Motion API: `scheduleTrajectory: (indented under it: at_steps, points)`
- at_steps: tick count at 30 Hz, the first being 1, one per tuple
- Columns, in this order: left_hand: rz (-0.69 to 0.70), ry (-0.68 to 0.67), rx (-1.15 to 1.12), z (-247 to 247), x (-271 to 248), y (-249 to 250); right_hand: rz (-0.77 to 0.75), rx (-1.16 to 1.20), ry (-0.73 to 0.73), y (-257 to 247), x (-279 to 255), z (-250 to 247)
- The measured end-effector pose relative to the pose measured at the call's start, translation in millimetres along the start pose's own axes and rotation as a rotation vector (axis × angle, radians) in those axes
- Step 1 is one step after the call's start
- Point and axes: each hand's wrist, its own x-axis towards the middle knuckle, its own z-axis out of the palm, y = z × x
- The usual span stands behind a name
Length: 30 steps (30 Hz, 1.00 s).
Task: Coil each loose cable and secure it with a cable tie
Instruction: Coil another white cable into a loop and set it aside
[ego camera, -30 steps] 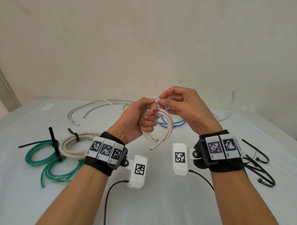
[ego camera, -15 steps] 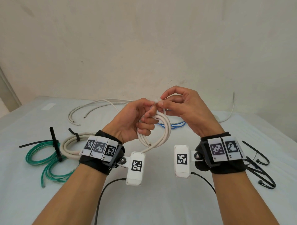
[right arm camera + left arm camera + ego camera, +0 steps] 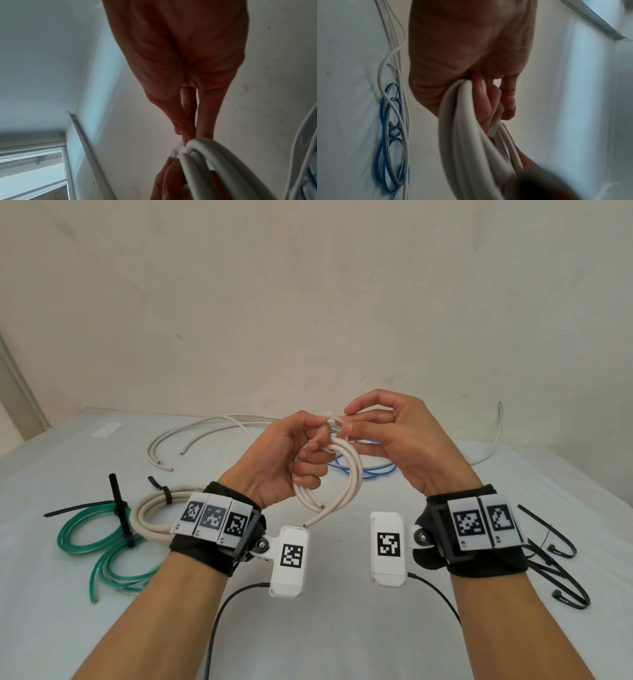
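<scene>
Here, a pale sheet-covered surface (image 3: 325,628) holds black ties (image 3: 561,573), tied green (image 3: 99,546) and beige (image 3: 154,515) coils. Above it, the left hand (image 3: 284,460) grips the white coil (image 3: 346,477); the right hand (image 3: 394,440) pinches a white tie (image 3: 337,419), its loop barely discernible. Loose cables (image 3: 205,433) lie by a scuffed wall (image 3: 308,302).

The coiled round plastic cable (image 3: 346,470) gripped in the left hand (image 3: 274,463) is plain off-white, and the thin plastic cable tie (image 3: 334,419) pinched by the right hand (image 3: 394,446) at its top is white and semi-translucent. Left of the left hand lie a coiled tube of translucent green plastic (image 3: 99,546) crossed by a black tie strap (image 3: 120,515), and a beige coiled cable (image 3: 150,511) banded in black; beyond the hands a loose cable of blue wire (image 3: 363,470) lies among loose white cables (image 3: 191,436). Loose black plastic cable ties (image 3: 561,573) lie right of the right hand, both black fabric wristbands (image 3: 219,549) carry white tags with black square-block patterns, and the cloth table cover (image 3: 342,628) is plain white.
</scene>
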Motion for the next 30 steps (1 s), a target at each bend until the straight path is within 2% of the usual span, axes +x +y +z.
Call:
scheduleTrajectory:
  at_steps: [9,14,23,30]
  points:
    - [-0.073,0.031,0.081,-2,-3,3,-0.021,-0.079,0.027,3,2,6]
    - [-0.084,0.091,0.139,4,-4,8,-0.053,-0.071,0.072,5,2,11]
    - [0.057,0.309,0.255,11,-2,9,-0.126,-0.2,0.068,5,4,18]
    - [0.147,0.419,0.258,9,3,5,-0.291,-0.368,0.189,10,9,20]
